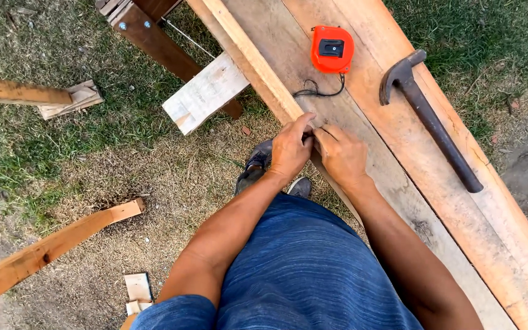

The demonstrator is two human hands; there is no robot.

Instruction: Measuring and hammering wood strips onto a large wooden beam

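Both hands, left (289, 150) and right (341, 156), pinch something small on the plank (392, 159) edge; steady, aligned fingertips should serve best.

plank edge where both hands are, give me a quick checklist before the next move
1. Both hands on the work: ok. Left hand and right hand meet at the edge of the plank.
2. What the fingertips pinch: cannot tell, too small and hidden by the fingers.
3. Hammer within reach: ok, it lies flat on the plank to the right of the right hand, untouched.
4. Tape measure out of the way: ok, it sits on the plank beyond the hands, its cord trailing toward them.
5. Footing: ok, shoes stand on dry grass below the plank edge.
6. Plank support: cannot tell, only partly in view.
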